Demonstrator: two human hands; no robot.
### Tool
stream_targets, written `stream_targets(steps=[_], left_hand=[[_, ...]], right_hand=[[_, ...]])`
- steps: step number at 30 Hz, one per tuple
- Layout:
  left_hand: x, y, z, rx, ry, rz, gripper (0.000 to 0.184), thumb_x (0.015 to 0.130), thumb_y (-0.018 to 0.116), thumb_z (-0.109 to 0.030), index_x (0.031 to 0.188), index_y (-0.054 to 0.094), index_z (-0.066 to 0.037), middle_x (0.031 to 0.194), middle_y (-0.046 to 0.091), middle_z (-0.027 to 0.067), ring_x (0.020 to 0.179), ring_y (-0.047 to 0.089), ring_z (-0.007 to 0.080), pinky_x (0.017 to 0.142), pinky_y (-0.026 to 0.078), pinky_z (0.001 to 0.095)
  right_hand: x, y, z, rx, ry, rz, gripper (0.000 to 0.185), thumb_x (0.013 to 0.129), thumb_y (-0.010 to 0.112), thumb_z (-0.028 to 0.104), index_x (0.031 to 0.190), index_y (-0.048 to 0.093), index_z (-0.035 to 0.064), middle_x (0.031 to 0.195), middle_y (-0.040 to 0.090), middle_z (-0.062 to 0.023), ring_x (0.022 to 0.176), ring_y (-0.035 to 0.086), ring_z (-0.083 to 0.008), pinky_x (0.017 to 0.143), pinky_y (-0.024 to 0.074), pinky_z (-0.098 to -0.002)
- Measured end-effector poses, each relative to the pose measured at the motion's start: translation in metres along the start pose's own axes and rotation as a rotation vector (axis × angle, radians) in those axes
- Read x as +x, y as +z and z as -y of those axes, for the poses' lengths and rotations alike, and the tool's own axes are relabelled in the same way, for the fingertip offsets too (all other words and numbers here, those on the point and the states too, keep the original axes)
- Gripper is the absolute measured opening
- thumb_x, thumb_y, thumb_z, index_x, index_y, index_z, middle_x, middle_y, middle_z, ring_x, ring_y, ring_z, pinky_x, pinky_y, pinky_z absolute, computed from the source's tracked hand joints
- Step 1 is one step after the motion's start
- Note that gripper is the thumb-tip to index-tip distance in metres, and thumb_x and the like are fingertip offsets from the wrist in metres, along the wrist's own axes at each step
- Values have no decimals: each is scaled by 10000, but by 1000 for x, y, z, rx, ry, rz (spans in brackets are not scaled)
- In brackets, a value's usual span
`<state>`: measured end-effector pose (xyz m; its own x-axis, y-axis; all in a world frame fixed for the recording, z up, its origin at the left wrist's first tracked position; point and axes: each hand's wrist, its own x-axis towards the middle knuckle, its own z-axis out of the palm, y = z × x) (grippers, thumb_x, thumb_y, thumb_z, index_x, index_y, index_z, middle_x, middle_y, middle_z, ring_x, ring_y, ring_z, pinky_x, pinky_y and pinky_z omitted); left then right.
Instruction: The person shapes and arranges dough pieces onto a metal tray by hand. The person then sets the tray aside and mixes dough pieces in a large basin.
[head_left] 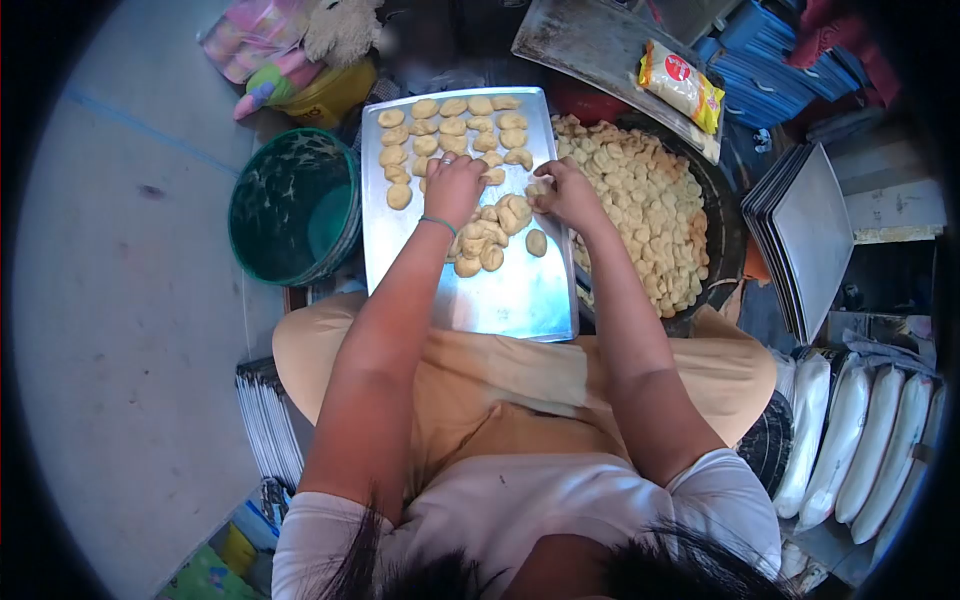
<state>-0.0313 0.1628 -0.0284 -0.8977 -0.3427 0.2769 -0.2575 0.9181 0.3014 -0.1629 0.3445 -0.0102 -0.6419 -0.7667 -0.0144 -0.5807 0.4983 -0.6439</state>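
Note:
A metal tray (516, 300) lies before my lap with rows of pale dough pieces (452, 126) on its far half. A loose pile of dough pieces (482, 238) sits near its middle, and one single dough piece (536, 242) lies to the right of that pile. My left hand (455, 187) is over the nearest row, its fingers curled down round a dough piece (492, 176) partly hidden by them. At the tray's right edge, my right hand (570, 194) pinches another dough piece (537, 190) between thumb and fingers.
A large dark basin holding many dough pieces (640, 210) stands right of the tray. To the left is a green bucket (340, 215). A yellow-and-white packet (682, 85) rests on a dark tray (572, 40) behind. Stacked trays (800, 240) and white packages (840, 440) are at right.

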Motion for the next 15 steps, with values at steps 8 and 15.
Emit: stream_targets(steps=[8,15], left_hand=[[-9,-9,-35,-162,181,-52,238,852,614,-214,1048,692,-104,1002,638,94,1034,567,305,900,407,464],[-9,-20,-30,-352,96,547,210,812,644,-234,912,698,-58,1015,658,134,973,613,318,811,487,420]], right_hand=[[5,-10,8,61,142,44,361,689,752,141,1032,681,54,1009,657,-168,960,644,-322,833,513,-407],[0,0,0,13,56,48,302,727,733,145,1026,696,123,1016,662,-117,977,630,-320,834,490,-406]])
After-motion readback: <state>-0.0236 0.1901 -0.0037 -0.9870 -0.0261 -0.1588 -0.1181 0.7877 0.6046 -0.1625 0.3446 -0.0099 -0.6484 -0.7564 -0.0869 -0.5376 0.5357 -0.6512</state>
